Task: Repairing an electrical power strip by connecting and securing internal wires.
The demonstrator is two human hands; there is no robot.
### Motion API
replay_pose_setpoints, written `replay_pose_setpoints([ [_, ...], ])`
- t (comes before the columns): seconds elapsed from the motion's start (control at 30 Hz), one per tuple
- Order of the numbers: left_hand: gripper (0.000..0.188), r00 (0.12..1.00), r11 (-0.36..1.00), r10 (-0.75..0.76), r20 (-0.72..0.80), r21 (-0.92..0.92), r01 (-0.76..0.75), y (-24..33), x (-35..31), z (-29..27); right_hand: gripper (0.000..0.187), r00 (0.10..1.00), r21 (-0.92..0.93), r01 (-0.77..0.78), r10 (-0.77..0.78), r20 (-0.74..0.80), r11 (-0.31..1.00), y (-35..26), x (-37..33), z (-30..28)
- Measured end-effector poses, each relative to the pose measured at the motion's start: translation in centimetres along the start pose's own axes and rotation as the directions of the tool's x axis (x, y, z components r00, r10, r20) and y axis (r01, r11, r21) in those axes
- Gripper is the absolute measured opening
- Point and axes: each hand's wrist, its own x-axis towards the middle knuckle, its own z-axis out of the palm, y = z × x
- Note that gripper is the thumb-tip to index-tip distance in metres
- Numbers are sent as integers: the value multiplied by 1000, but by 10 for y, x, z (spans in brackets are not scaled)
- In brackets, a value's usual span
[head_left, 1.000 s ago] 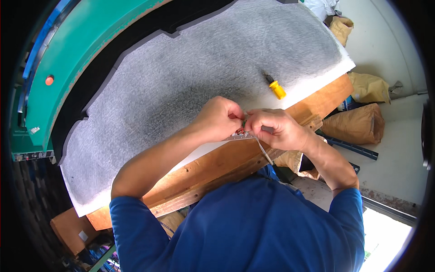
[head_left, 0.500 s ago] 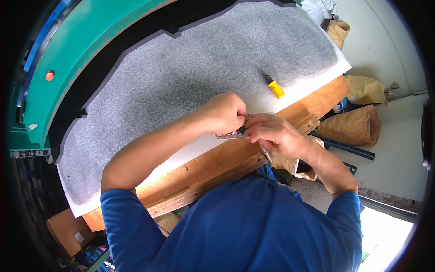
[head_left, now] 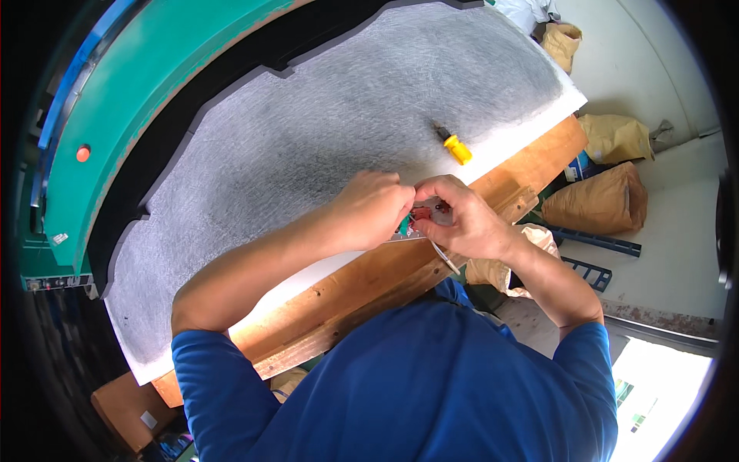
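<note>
My left hand (head_left: 377, 206) is closed, its fingertips meeting those of my right hand over the near edge of the grey work surface; what it pinches is hidden. My right hand (head_left: 473, 223) curls around a small red part (head_left: 421, 213), with its thumb against it. A bit of green (head_left: 404, 225) shows beside the red part, close to my left fingers. The edge of a light metal plate (head_left: 402, 238) peeks out under my hands. From below my right hand a thin pale cable or rod (head_left: 445, 259) slants over the wooden edge.
A yellow-handled screwdriver (head_left: 457, 149) lies on the grey fibrous surface (head_left: 331, 115), beyond my hands. A wooden beam (head_left: 339, 292) runs along the near side. Paper sacks (head_left: 596, 200) stand on the right. At the far left curves a green panel (head_left: 100, 108) with an orange button (head_left: 83, 153).
My right hand has turned and its index finger has lifted into an arch, uncovering more of the red part. My left hand has shifted slightly left and down. The view has moved a little.
</note>
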Motion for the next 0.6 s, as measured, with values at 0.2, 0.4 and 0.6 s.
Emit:
replay_pose_setpoints([
  [0.2,8,977,982,170,127,64,-179,-10,6,-5,36,923,-258,230,-294,-246,938,-5,-27,-12],
  [0.4,9,968,977,182,173,76,-197,-5,7,-7,28,942,-465,202,-301,-148,862,10,-79,21],
  [0.6,8,968,980,200,152,-56,-193,-14,-1,-15,11,947,-93,19,-47,-317,995,-7,-70,3],
])
